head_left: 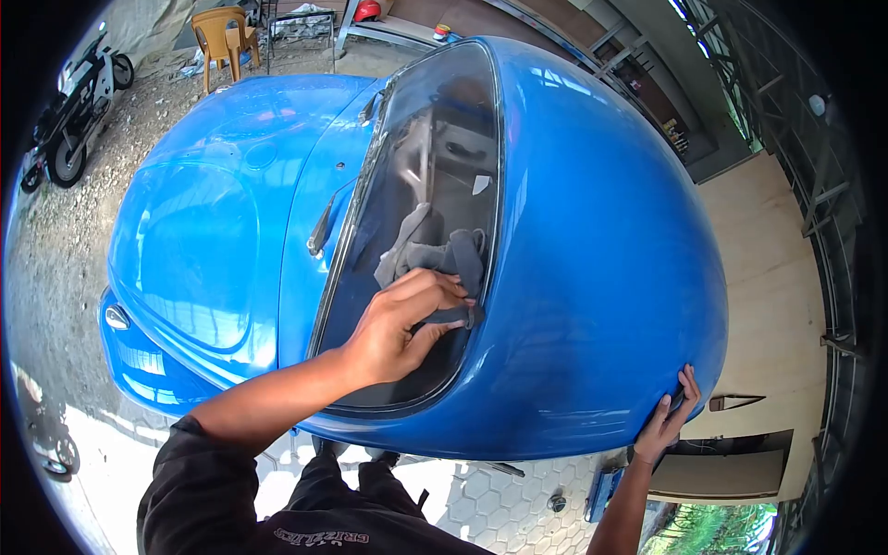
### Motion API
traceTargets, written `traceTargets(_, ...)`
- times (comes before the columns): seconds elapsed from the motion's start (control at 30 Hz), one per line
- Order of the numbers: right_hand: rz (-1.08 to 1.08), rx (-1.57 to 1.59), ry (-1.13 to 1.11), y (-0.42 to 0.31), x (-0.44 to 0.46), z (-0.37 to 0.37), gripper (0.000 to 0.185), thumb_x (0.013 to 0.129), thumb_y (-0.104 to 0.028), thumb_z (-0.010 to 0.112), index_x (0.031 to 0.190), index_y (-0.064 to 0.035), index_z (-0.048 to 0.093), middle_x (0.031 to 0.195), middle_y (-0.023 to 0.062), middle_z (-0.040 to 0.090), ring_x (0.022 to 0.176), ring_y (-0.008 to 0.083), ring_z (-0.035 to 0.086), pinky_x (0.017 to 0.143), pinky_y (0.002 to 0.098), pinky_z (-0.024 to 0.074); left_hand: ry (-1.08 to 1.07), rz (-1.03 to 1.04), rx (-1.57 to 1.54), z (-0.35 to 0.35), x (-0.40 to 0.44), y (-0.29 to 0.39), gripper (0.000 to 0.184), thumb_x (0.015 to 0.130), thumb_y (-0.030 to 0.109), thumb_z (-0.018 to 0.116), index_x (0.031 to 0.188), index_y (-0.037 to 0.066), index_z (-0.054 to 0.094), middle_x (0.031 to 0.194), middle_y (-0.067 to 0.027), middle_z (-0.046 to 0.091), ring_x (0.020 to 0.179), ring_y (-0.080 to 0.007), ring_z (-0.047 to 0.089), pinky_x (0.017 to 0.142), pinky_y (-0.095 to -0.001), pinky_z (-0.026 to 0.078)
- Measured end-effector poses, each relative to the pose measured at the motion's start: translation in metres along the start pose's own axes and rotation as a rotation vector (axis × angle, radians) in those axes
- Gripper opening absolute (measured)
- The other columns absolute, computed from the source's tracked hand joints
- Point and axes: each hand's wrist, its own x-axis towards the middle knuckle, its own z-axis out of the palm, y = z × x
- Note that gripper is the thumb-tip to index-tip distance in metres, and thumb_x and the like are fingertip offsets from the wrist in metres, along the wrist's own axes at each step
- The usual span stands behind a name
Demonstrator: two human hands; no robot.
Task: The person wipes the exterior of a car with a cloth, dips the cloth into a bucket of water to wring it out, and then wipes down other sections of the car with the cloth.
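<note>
My left hand [402, 324] pinches a dark grey cloth [430, 254] at the lower part of the windshield glass [379, 370] of a blue car. The cloth lies bunched beyond my fingertips, near the black rubber edge beside the roof. My right hand [666, 416] is at the far right edge of the blue roof [601, 259], its fingers bent around something small and dark that I cannot make out.
A wiper [321, 227] stands off the glass near the blue hood [194, 250]. Behind are an orange chair [222, 42] and a motorcycle [69, 129]. Wooden panels [768, 277] stand on the right, and a blue box [603, 492] is on the paving below.
</note>
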Motion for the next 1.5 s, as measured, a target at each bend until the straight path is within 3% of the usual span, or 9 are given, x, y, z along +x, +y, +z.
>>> traceTargets(0.17, 0.027, 0.022, -0.003, 0.003, -0.003, 0.0, 0.05, 0.121, -0.032, 0.056, 0.158, 0.002, 0.058, 0.171, 0.0213, 0.055, 0.165, 0.0375, 0.046, 0.14, 0.054, 0.0284, -0.062, 0.179, 0.053, -0.005, 0.037, -0.042, 0.031, 0.087, -0.014, 0.076, 0.117, -0.007, 0.077, 0.122, -0.0218, 0.077, 0.119, -0.0395, 0.075, 0.108, -0.0503, 0.058)
traceTargets(0.3, 0.022, 0.017, -0.01, 0.003, -0.003, 0.001, 0.05, 0.121, -0.033, 0.056, 0.157, 0.0017, 0.058, 0.171, 0.0209, 0.055, 0.165, 0.0372, 0.046, 0.14, 0.054, 0.0284, 0.144, -0.014, 0.003, 0.017, 0.034, -0.04, 0.032, 0.085, -0.015, 0.074, 0.116, -0.008, 0.074, 0.124, -0.0216, 0.075, 0.12, -0.0406, 0.075, 0.108, -0.0481, 0.057)
traceTargets(0.43, 0.013, -0.003, 0.0, 0.005, -0.003, 0.001, 0.049, 0.121, -0.033, 0.056, 0.156, 0.001, 0.059, 0.17, 0.0205, 0.056, 0.164, 0.037, 0.046, 0.14, 0.054, 0.0286, 0.014, 0.012, 0.017, 0.008, -0.009, -0.001, 0.04, 0.079, -0.014, 0.076, 0.118, -0.005, 0.077, 0.128, -0.0188, 0.075, 0.13, -0.0428, 0.071, 0.113, -0.0513, 0.054)
traceTargets(0.57, 0.004, 0.016, 0.005, 0.005, -0.003, 0.001, 0.049, 0.122, -0.034, 0.056, 0.156, 0.0007, 0.059, 0.169, 0.0201, 0.057, 0.164, 0.0366, 0.047, 0.14, 0.0541, 0.029, -0.096, 0.13, 0.04, -0.004, -0.026, 0.0, 0.033, 0.084, -0.015, 0.073, 0.117, -0.008, 0.076, 0.124, -0.0224, 0.076, 0.125, -0.044, 0.074, 0.11, -0.0505, 0.056)
traceTargets(0.77, 0.003, -0.055, -0.014, 0.003, -0.003, -0.001, 0.051, 0.122, -0.037, 0.056, 0.157, 0.0011, 0.059, 0.17, 0.0202, 0.056, 0.164, 0.0367, 0.047, 0.139, 0.0537, 0.029, 0.189, 0.009, 0.124, 0.018, 0.038, -0.044, 0.038, 0.088, -0.016, 0.075, 0.124, -0.006, 0.073, 0.126, -0.0218, 0.077, 0.122, -0.0431, 0.074, 0.106, -0.0449, 0.057)
traceTargets(0.97, -0.014, -0.009, 0.0, 0.004, -0.002, 0.001, 0.048, 0.123, -0.03, 0.055, 0.156, 0.0047, 0.058, 0.167, 0.023, 0.057, 0.163, 0.0381, 0.049, 0.139, 0.0542, 0.0312, -0.07, 0.011, -0.013, 0.001, -0.052, 0.011, 0.041, 0.078, -0.016, 0.075, 0.117, -0.002, 0.078, 0.127, -0.0195, 0.076, 0.128, -0.0432, 0.073, 0.109, -0.0493, 0.056)
traceTargets(1.2, -0.034, -0.035, -0.015, 0.002, -0.001, -0.003, 0.047, 0.123, -0.029, 0.054, 0.156, 0.004, 0.059, 0.168, 0.0224, 0.057, 0.163, 0.0385, 0.049, 0.139, 0.0534, 0.0314, 0.162, -0.057, 0.055, 0.019, 0.022, -0.02, 0.036, 0.086, -0.019, 0.071, 0.12, -0.009, 0.074, 0.127, -0.0247, 0.076, 0.122, -0.0476, 0.074, 0.11, -0.0477, 0.057)
traceTargets(1.37, -0.022, -0.001, 0.004, 0.002, -0.002, 0.001, 0.047, 0.123, -0.029, 0.055, 0.156, 0.0038, 0.059, 0.167, 0.0223, 0.057, 0.163, 0.0389, 0.049, 0.138, 0.0534, 0.0318, -0.005, -0.039, -0.017, 0.004, -0.067, 0.022, 0.034, 0.082, -0.016, 0.072, 0.116, -0.011, 0.076, 0.125, -0.0248, 0.076, 0.125, -0.0451, 0.075, 0.112, -0.0527, 0.056)
traceTargets(1.5, -0.023, 0.004, 0.009, 0.001, -0.001, 0.001, 0.048, 0.123, -0.032, 0.055, 0.156, 0.0033, 0.06, 0.167, 0.0222, 0.058, 0.163, 0.0387, 0.049, 0.138, 0.0533, 0.0312, 0.041, -0.045, -0.009, 0.008, -0.04, 0.014, 0.033, 0.087, -0.016, 0.071, 0.119, -0.01, 0.076, 0.126, -0.0237, 0.077, 0.123, -0.043, 0.075, 0.112, -0.0498, 0.056)
